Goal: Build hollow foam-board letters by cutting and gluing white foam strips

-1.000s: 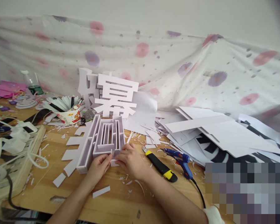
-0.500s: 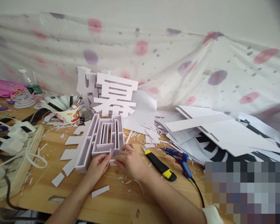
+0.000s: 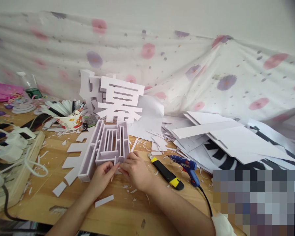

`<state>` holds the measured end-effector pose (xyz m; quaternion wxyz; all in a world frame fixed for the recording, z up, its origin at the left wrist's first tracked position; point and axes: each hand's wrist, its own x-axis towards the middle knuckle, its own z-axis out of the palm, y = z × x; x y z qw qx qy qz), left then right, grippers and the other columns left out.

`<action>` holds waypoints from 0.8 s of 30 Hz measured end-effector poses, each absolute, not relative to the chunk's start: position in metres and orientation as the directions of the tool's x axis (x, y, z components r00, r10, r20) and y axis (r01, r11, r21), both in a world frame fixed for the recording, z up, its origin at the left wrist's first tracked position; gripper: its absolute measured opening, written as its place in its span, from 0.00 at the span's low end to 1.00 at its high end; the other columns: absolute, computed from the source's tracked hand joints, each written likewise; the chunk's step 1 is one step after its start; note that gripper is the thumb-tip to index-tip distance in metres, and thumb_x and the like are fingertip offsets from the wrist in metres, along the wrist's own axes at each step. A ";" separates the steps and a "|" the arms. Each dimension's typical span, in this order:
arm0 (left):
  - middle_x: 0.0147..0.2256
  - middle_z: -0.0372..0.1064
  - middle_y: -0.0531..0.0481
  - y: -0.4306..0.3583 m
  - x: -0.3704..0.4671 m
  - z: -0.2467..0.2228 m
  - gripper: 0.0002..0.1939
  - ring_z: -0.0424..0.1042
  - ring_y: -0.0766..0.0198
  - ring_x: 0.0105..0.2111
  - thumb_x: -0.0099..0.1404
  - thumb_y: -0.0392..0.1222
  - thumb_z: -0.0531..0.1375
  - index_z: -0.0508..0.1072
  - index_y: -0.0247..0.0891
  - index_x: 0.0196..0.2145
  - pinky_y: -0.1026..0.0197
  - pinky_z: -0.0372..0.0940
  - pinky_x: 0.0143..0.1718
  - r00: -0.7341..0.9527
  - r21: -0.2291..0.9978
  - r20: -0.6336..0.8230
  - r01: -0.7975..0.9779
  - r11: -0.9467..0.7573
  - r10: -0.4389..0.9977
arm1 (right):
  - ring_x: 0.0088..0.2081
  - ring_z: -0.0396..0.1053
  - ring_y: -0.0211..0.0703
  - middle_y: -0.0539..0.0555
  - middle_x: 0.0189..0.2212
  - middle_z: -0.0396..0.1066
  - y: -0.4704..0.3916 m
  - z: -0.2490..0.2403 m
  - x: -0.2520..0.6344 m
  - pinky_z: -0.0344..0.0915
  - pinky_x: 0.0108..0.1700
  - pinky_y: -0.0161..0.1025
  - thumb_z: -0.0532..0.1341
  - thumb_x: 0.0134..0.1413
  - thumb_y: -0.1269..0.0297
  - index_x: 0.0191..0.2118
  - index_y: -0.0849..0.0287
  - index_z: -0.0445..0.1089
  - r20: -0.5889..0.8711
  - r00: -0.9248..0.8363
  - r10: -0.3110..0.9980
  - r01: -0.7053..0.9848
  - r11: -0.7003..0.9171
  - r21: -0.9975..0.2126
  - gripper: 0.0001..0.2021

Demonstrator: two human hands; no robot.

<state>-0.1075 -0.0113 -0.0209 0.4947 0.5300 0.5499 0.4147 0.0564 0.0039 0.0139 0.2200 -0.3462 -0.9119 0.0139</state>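
A white foam board letter with raised walls lies on the wooden table, its long channels running away from me. At its near right corner, my left hand is closed, thumb and forefinger pinching the edge of the wall there. My right hand is closed on the same corner from the right, its fingertips almost touching the left ones and covering the end of the wall. A loose white strip lies on the table below my left hand.
Right of my hands lie a black-and-yellow utility knife and a blue glue gun. White sheets are piled beyond. At the back stand cut-out characters and a paper cup of white sticks. A power strip is at left.
My right fingertips have shifted slightly left, closer to those of my left hand, and now cover more of the letter's near corner. The whole view has drifted a little.
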 end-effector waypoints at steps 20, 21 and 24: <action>0.17 0.59 0.57 -0.023 -0.113 -0.020 0.19 0.59 0.67 0.20 0.63 0.54 0.50 0.59 0.40 0.20 0.66 0.54 0.24 0.079 0.899 0.083 0.425 -0.109 0.993 | 0.46 0.56 0.47 0.57 0.42 0.63 0.002 0.022 0.098 0.55 0.50 0.46 0.56 0.40 0.81 0.44 0.60 0.63 0.319 -0.570 0.757 0.647 0.653 -0.394 0.21; 0.18 0.59 0.57 -0.023 -0.114 -0.019 0.19 0.60 0.67 0.20 0.64 0.53 0.49 0.60 0.40 0.21 0.66 0.55 0.25 0.092 0.891 0.085 0.439 -0.117 0.992 | 0.46 0.56 0.47 0.56 0.41 0.64 0.001 0.020 0.100 0.55 0.50 0.46 0.56 0.42 0.80 0.44 0.59 0.63 0.307 -0.569 0.763 0.651 0.646 -0.400 0.20; 0.19 0.60 0.57 -0.026 -0.116 -0.017 0.18 0.60 0.67 0.21 0.65 0.51 0.47 0.60 0.40 0.22 0.65 0.55 0.26 0.130 0.864 0.123 0.474 -0.171 0.984 | 0.43 0.58 0.46 0.54 0.39 0.65 -0.003 0.016 0.099 0.56 0.47 0.44 0.57 0.45 0.77 0.44 0.58 0.62 0.285 -0.558 0.779 0.657 0.625 -0.421 0.18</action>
